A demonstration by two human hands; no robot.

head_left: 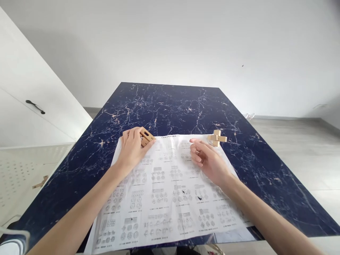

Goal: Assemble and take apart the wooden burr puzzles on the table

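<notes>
My left hand [132, 145] is closed around a slotted wooden puzzle block [147, 135] at the top left of the paper sheet. Its thumb and fingers press on the block, whose left side they hide. My right hand [205, 157] hovers above the sheet with fingers loosely curled and apart, holding nothing. A cross-shaped wooden puzzle [217, 137] sits at the sheet's top right corner, just beyond that hand. The large white instruction sheet [170, 209], printed with rows of small diagrams, lies creased under both hands.
A dark blue marble-patterned table [170, 106] stretches toward a white wall. To the left stands a white cabinet with a black handle [35, 106]. Lower left, another wooden puzzle [41, 182] rests on a perforated white surface. A chair part [16, 241] shows at the bottom left corner.
</notes>
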